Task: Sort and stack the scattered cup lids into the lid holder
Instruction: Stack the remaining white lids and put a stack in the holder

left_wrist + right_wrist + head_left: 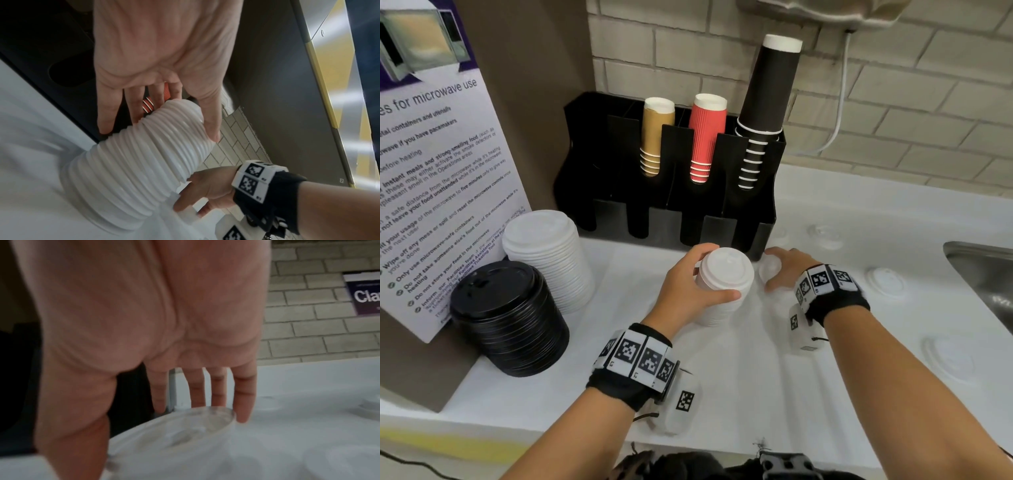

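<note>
Mid-frame, left hand [690, 284] wraps the white lid stack [722, 284], light, slick, wobbly, best gripped low round the sides; right hand [786, 270] fingers curl on a single lid [770, 266].

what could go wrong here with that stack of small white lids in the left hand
The left hand grips the tall white lid stack only near its top, so the lower lids could splay or topple. The right hand is picking up a loose lid right beside it and might bump the stack.
</note>
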The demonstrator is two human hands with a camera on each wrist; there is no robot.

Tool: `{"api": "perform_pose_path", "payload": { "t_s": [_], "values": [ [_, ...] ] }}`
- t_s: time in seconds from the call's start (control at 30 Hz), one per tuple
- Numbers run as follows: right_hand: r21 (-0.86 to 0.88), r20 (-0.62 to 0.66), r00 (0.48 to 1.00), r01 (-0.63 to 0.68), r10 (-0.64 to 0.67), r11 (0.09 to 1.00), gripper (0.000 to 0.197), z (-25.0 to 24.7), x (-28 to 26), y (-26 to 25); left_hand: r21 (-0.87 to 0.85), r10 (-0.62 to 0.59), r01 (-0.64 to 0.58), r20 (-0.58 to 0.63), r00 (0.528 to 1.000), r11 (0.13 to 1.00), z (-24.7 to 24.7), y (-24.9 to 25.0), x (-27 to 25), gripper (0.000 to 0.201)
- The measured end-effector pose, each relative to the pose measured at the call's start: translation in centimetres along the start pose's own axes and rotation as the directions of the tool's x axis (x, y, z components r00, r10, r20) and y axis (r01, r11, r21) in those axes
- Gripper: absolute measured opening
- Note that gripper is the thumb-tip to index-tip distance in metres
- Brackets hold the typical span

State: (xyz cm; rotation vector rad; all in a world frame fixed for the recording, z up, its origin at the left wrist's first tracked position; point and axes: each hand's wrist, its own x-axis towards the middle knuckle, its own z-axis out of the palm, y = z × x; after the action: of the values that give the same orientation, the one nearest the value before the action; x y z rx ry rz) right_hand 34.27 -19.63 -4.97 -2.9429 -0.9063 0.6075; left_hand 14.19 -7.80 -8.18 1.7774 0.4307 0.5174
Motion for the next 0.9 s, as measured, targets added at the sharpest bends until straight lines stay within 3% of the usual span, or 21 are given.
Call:
{"api": "perform_pose_path", "payload": {
  "t_s": [0.07,0.13,0.17,0.23,0.27,0.3,0.33,0.53,0.63,0.9],
  "values": [
    [0.120,-0.070,0.998,0.014,-0.005,0.993,0.075,-0.7,-0.7,0.4,-0.004,0.005,-0.005,0.000,1.000,1.000,-0.1,0.0,-0.1,0.068],
    [0.381,-0.213,0.976,0.122,-0.041,0.917,0.062,-1.4,-1.8,0.6,-0.003,0.001,-0.001,0.004,1.000,1.000,-0.1,0.0,-0.1,0.067],
    [0.537,-0.305,0.950,0.227,-0.064,0.812,0.058,-1.4,-2.5,0.6,-0.005,0.000,0.000,0.006,1.000,1.000,-0.1,0.1,0.0,0.067],
    [0.773,-0.443,0.891,0.437,-0.102,0.460,0.055,-1.0,-4.1,-0.1,-0.010,-0.001,0.001,0.007,1.000,1.000,-0.1,0.1,-0.1,0.067],
    [0.811,-0.485,0.866,0.498,-0.123,0.307,0.055,-0.6,-4.9,-0.5,-0.011,-0.002,0.002,0.005,1.000,1.000,-0.1,0.1,-0.1,0.068],
    [0.817,-0.514,0.846,0.533,-0.138,0.223,0.053,-0.1,-5.6,-1.0,-0.010,-0.001,0.001,0.003,1.000,1.000,-0.1,0.1,-0.1,0.068],
    [0.811,-0.531,0.834,0.551,-0.147,0.197,0.051,0.4,-6.0,-1.5,-0.008,0.003,-0.003,0.002,1.000,1.000,-0.1,0.1,-0.1,0.069],
    [0.743,-0.532,0.811,0.585,-0.242,0.325,0.033,2.7,-7.3,-3.3,-0.009,0.001,-0.001,-0.030,1.000,1.000,0.1,0.3,-0.4,0.088],
    [0.720,-0.494,0.810,0.585,-0.317,0.374,0.036,3.6,-7.7,-3.5,-0.022,-0.012,0.011,-0.044,0.999,1.000,0.3,0.3,-0.6,0.097],
    [0.662,-0.492,0.799,0.602,-0.346,0.447,0.041,3.6,-8.1,-3.1,-0.026,0.056,-0.057,-0.046,0.997,0.998,1.4,0.6,-0.5,0.083]
  ]
}}
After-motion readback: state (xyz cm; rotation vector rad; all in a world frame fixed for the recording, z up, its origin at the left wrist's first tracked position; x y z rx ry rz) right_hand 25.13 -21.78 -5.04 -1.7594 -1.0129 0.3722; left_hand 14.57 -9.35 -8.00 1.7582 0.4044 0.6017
